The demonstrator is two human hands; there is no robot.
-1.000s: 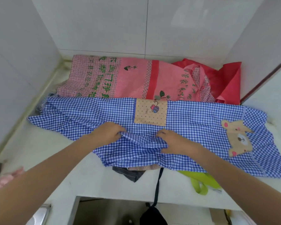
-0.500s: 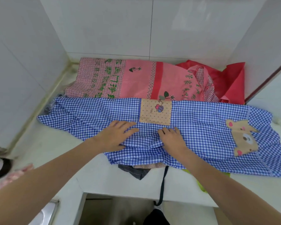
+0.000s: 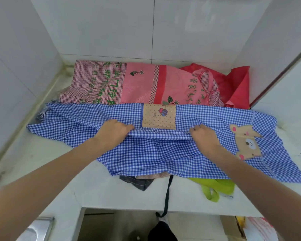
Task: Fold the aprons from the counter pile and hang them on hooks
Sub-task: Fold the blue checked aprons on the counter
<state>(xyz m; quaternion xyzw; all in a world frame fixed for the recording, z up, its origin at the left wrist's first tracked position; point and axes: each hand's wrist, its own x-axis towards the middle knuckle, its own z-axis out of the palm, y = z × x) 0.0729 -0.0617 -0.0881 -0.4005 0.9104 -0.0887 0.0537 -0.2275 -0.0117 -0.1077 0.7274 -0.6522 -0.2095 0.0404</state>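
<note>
We see a home kitchen corner: white tiled walls (image 3: pixel 111 28) on three sides, a white stone tabletop (image 3: pixel 97 185) with grimy sealant along the wall joint, a steel sink rim (image 3: pixel 36 226) at lower left, an open cavity below. Aprons (image 3: pixel 129 82) piled on the tabletop fit a household setting.

Dark striped cloth (image 3: pixel 139 181) and green fabric (image 3: pixel 215 186) mostly hidden under blue checked apron (image 3: pixel 155 153); fingertips tucked under fold.
</note>
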